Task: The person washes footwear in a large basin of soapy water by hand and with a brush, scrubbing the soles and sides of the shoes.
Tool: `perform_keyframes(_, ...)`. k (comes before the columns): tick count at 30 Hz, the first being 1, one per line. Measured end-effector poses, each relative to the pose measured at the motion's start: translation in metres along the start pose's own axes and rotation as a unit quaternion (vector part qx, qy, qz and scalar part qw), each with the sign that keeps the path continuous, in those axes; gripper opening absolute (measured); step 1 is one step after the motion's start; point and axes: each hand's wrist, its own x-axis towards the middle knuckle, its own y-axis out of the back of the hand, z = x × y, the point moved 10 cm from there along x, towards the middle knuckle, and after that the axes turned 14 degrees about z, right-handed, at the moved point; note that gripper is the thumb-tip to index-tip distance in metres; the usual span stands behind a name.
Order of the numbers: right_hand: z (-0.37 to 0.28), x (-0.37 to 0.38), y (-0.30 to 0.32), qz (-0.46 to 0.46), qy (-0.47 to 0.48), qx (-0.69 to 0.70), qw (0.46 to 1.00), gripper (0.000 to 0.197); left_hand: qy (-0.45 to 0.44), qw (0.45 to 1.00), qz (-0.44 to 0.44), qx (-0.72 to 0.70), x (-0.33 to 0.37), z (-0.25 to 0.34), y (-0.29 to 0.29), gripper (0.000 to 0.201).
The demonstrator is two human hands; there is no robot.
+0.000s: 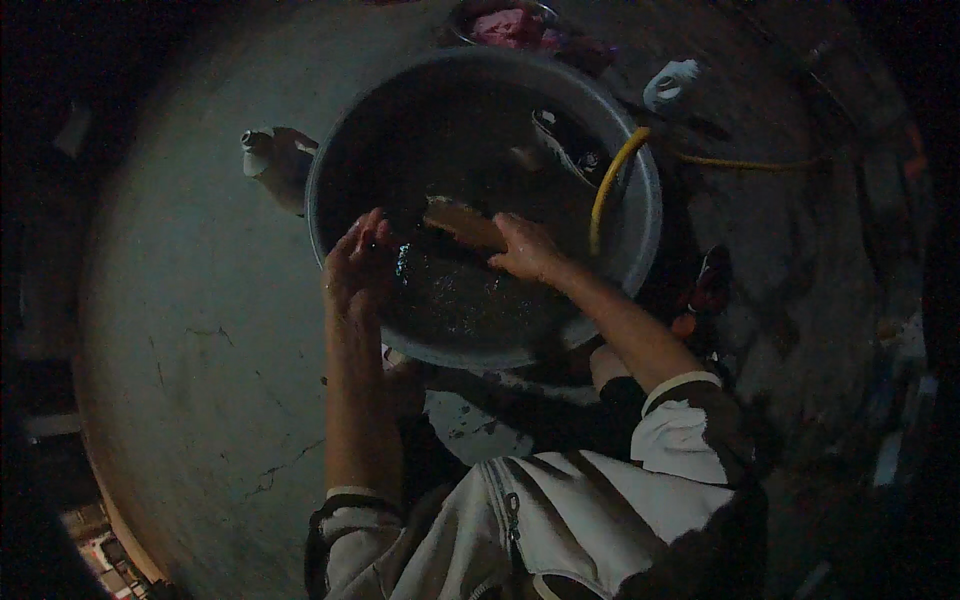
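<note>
A wide grey tub of dark water stands in front of me. Over its middle, my right hand is closed round one end of a scrub brush with a tan, wooden-looking back. My left hand is at the tub's left side, its fingers curled up beside a dark shape that is too dim to name. A gap with glinting drops lies between the two hands. Farther back in the water, a dark shoe with a pale edge rests against the right wall.
A yellow hose bends over the tub's right rim into it. A pale bottle touches the left outside. Behind stands a metal basin with pink cloth. A white jug lies at the back right on the concrete floor.
</note>
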Motion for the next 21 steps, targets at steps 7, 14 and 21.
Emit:
perform_keyframes(7,-0.097,-0.004,0.075,0.209,0.038,0.084,0.974,0.052,0.033,0.986,-0.159,0.032,0.060,0.020,0.060,0.027)
perform_keyframes(14,-0.108,-0.028,0.102,0.245,0.156,0.120,0.949,0.035,-0.036,0.970,-0.145,0.191,-0.034,-0.042,-0.041,0.041)
perform_keyframes(21,-0.122,-0.011,0.113,0.251,0.167,0.116,0.946,0.042,-0.097,0.987,-0.072,0.102,-0.036,-0.010,-0.037,0.037)
